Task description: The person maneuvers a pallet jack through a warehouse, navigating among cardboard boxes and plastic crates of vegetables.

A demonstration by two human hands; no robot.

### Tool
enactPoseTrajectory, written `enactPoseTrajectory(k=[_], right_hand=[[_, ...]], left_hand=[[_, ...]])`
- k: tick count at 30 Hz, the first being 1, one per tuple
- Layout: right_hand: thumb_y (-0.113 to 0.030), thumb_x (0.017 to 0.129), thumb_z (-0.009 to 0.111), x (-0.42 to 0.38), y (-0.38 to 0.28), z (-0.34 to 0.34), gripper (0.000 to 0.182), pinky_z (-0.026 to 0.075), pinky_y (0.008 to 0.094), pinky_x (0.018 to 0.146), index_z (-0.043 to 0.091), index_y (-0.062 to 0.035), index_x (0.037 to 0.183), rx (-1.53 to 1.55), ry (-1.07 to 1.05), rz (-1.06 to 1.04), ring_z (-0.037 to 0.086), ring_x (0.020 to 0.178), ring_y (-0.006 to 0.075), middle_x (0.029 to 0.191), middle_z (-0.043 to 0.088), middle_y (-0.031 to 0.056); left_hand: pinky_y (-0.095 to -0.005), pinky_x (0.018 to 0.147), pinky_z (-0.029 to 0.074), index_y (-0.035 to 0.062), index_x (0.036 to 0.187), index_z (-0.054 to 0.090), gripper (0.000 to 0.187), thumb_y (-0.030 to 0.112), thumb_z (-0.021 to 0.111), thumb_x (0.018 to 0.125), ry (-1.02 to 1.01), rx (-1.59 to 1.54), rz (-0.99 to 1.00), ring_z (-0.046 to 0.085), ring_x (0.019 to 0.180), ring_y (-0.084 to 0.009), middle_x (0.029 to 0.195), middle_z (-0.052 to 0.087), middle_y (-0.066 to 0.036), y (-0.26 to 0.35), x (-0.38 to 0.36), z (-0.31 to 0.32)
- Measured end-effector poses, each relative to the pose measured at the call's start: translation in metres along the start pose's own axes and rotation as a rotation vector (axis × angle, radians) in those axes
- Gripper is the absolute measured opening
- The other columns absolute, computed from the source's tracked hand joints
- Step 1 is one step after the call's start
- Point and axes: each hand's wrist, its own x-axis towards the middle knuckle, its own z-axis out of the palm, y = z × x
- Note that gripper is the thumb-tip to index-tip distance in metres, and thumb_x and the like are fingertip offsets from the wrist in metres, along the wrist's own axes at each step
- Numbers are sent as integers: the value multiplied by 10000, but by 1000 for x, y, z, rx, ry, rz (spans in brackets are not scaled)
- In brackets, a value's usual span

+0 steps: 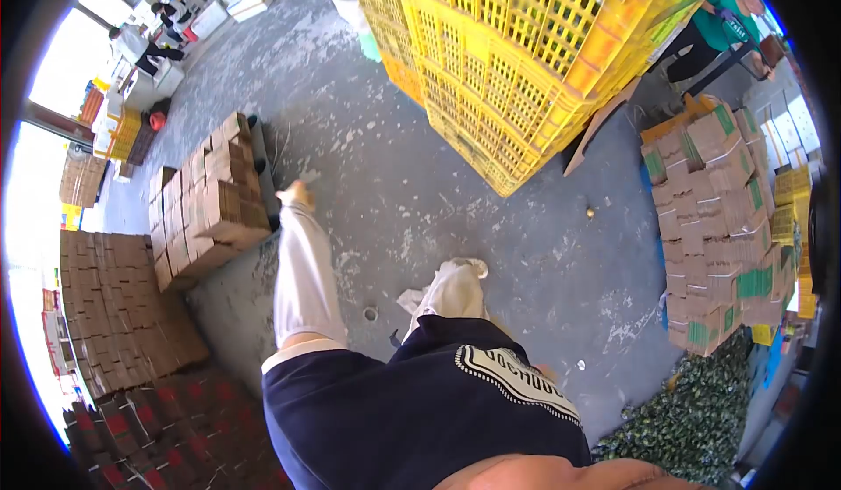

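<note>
Floor (pixel 385 218), cardboard (pixel 219 197) near left hand (pixel 297 195)

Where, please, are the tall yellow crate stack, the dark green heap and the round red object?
Yellow crate stack (pixel 479 45): head view, near side wall.
Dark green heap (pixel 683 424): head view, middle of surface.
Round red object (pixel 158 120): head view, its centre.

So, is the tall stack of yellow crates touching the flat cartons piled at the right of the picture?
Apart: the head view shows grey floor between the yellow crates and the cartons.
</note>
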Motion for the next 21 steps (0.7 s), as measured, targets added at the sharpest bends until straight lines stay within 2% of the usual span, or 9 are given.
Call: enactPoseTrajectory(k=[1,2,5,6,8,10,12,16,21], right_hand=[[-342,866,546,4,-2,-18,350,512,426,642,560,-61,1075,-20,30,20,597,757,252,929,597,110],[-340,867,547,4,-6,-36,352,515,430,646,559,-58,1077,-31,53,47,598,759,255,929,597,114],[-334,886,546,88,-5,-110,344,519,444,657,544,-83,1122,-9,37,121,597,760,258,918,593,113],[-334,886,546,82,-25,-111,344,519,444,657,544,-83,1122,-23,33,93,597,760,258,918,593,113],[-296,884,572,53,-74,-90,304,516,444,625,557,-110,1124,-42,201,-59,594,732,252,913,593,102],[-289,882,590,56,-108,-66,302,520,449,637,557,-114,1126,30,49,-224,604,754,259,921,597,98],[-286,876,623,53,-120,-52,322,527,467,684,556,-117,1143,97,-74,-364,624,822,274,959,607,96],[-307,877,637,23,-128,-15,374,527,489,781,550,-118,1187,253,-78,-355,633,935,282,1050,619,107],[-314,874,634,18,-138,-37,371,522,490,792,561,-117,1181,237,-120,-367,629,950,299,1087,614,110]], left_hand=[[-414,334,364,179,1165,486,438,326,662,792,-72,86,-3,524,409,-253,742,651,-177,26,31,-30],[-340,390,418,144,1331,303,654,181,663,786,-170,260,-56,513,430,-225,754,592,-165,61,25,-62],[-321,331,345,36,1327,306,635,210,630,809,-183,443,-34,500,407,-198,711,621,-176,84,-6,-102],[-325,336,346,94,1170,510,408,328,610,850,-68,327,42,479,414,-204,729,631,-141,43,-5,-105],[-401,475,473,94,979,601,288,320,646,805,-298,360,48,605,591,-262,702,597,-119,-54,-5,-134],[-402,492,478,97,971,607,278,315,647,802,-592,581,28,610,603,-259,706,603,-115,-188,-87,-156],[-403,509,483,101,963,612,268,311,647,800,-935,830,30,615,615,-256,710,609,-112,-264,-173,-192],[-405,543,492,108,947,623,248,302,649,794,-1269,1194,50,626,639,-250,718,621,-104,-288,-250,-242],[-407,585,504,117,926,636,224,291,650,787,-1107,1481,252,639,669,-243,728,635,-95,-256,-228,-244]])
